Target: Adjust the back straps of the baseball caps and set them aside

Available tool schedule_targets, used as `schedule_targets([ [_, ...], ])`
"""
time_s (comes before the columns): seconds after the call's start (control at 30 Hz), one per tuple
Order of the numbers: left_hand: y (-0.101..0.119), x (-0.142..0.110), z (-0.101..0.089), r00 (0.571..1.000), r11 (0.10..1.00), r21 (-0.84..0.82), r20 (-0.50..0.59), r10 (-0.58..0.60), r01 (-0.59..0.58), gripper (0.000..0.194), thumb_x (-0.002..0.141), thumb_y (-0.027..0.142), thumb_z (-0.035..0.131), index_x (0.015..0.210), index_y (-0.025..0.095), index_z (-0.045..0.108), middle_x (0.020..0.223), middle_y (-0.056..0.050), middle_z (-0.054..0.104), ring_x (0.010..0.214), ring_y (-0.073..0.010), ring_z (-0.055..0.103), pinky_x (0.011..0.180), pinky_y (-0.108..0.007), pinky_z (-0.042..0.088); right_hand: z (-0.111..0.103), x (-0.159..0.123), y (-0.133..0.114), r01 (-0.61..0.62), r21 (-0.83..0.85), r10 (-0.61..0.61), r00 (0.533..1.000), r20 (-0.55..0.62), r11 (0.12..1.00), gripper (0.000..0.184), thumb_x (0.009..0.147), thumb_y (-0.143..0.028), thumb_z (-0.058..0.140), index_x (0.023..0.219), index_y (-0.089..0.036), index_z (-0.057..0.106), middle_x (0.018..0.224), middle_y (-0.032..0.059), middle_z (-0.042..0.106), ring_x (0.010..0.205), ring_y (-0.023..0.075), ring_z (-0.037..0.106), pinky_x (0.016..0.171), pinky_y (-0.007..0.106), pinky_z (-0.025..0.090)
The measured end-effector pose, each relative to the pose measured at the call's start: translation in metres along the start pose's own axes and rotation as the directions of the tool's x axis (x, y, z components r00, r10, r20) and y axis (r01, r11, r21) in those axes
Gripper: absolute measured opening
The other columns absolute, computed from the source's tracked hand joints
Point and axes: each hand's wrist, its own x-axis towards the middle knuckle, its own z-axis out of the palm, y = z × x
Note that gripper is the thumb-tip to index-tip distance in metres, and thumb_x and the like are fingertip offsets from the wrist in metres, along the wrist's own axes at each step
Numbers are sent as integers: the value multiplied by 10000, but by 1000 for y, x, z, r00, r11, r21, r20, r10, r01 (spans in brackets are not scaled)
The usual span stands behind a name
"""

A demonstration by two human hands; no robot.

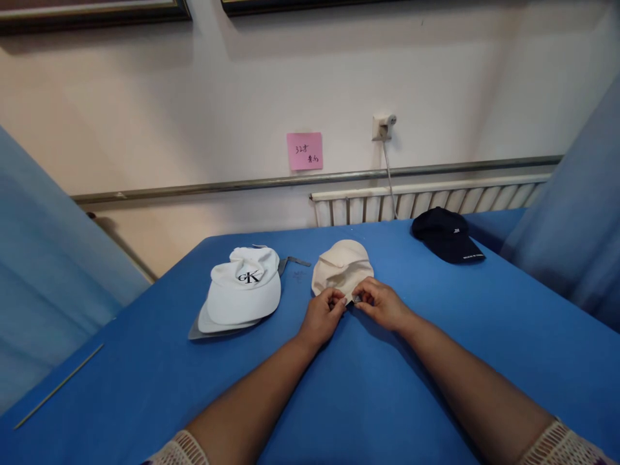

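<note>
A beige baseball cap (343,253) lies in the middle of the blue table with its back opening toward me. At the near edge of that opening, my left hand (325,312) is closed, thumb and fingers pinching the cap's strap. Just to its right, my right hand (382,305) pinches the other side of the strap, where a small metallic piece (357,298) that looks like a buckle shows at the fingertips. The two hands are a small gap apart. Parts of the strap are hidden under the fingers.
A stack of white and grey caps (245,294) sits left of my hands, a strap sticking out. A navy cap (443,232) rests at the back right. A thin stick (59,386) lies at the left. Behind stand a radiator (378,208) and a rail (232,186); blue curtains (53,271) flank the table.
</note>
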Motion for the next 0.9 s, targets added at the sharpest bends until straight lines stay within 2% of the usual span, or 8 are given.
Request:
schedule_targets([
  [0.2, 4, -1, 0, 997, 1000, 9, 79, 6, -7, 180, 829, 342, 566, 824, 165, 601, 673, 14, 610, 612, -118, 544, 587, -220, 413, 0, 1, 1, 6, -10, -5, 999, 38, 1000, 166, 776, -105, 620, 902, -211, 599, 848, -5, 532, 698, 115, 528, 661, 254, 444],
  [0.4, 10, -3, -2, 998, 998, 51, 58, 29, -32, 192, 829, 349, 563, 826, 164, 614, 709, 4, 621, 639, -125, 544, 610, -228, 411, -1, 1, -2, 11, -7, -11, 998, 60, 1000, 160, 779, -104, 617, 899, -208, 591, 850, -3, 531, 708, 118, 527, 670, 257, 445],
  [0.6, 10, -5, -3, 991, 987, 125, 96, 94, -106, 185, 846, 338, 552, 844, 172, 635, 766, -5, 648, 705, -135, 569, 659, -236, 419, -2, 0, -6, 9, -10, -8, 996, 89, 1000, 126, 797, -121, 602, 888, -207, 592, 859, 2, 532, 722, 123, 526, 669, 260, 443],
  [0.9, 5, 0, 0, 997, 995, -89, 75, -35, 42, 202, 831, 341, 546, 814, 147, 600, 633, 24, 570, 568, -108, 505, 550, -220, 386, -2, 0, -7, 15, -29, -12, 996, 93, 999, 182, 784, -87, 594, 925, -203, 584, 856, -1, 523, 723, 123, 518, 666, 257, 427],
])
